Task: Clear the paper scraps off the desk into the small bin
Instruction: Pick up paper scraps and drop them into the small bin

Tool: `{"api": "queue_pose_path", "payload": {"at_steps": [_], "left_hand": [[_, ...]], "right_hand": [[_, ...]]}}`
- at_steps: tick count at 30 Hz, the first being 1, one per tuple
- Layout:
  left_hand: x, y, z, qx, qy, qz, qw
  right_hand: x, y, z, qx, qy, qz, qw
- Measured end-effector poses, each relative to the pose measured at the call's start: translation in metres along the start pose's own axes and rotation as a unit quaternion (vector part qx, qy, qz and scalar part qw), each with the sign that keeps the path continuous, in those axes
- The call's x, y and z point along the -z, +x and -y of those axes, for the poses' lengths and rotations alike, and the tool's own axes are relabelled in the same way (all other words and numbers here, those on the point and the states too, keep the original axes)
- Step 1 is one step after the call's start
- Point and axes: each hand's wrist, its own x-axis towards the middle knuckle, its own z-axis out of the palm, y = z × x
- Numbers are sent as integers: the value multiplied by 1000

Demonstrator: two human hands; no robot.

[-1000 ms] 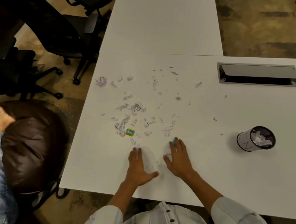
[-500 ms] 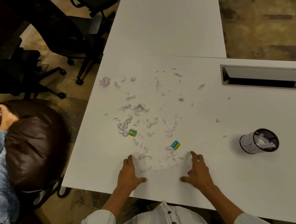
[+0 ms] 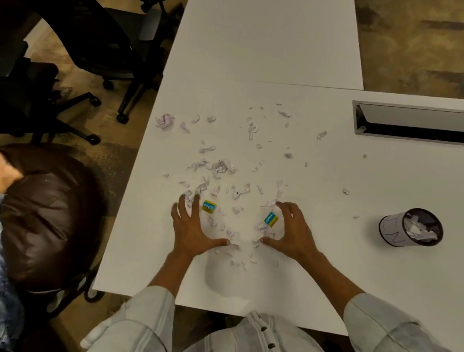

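Paper scraps (image 3: 219,167) lie left of the small bin (image 3: 410,228); left hand (image 3: 192,229) and right hand (image 3: 291,232), spread flat, have advanced, seemingly corralling scraps between them.

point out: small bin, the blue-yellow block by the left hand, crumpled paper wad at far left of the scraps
Small round dark mesh bin with white paper wrap (image 3: 391,232): head view, on its white side wall.
Blue-and-yellow rectangular block (image 3: 209,206): head view, on its blue top face.
Crumpled pale paper wad (image 3: 164,121): head view, on its middle.
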Motion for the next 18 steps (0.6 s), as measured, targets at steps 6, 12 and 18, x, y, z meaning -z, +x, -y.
{"api": "queue_pose_path", "payload": {"at_steps": [6, 12, 18], "left_hand": [[22, 51, 14, -31, 66, 173, 982], [2, 36, -1, -99, 71, 235, 964], [-29, -18, -11, -164, 78, 269, 946]], "right_hand": [[-13, 4, -3, 52, -83, 118, 988], [-37, -10, 19, 104, -144, 158, 971], [-53, -39, 32, 123, -226, 109, 960]]}}
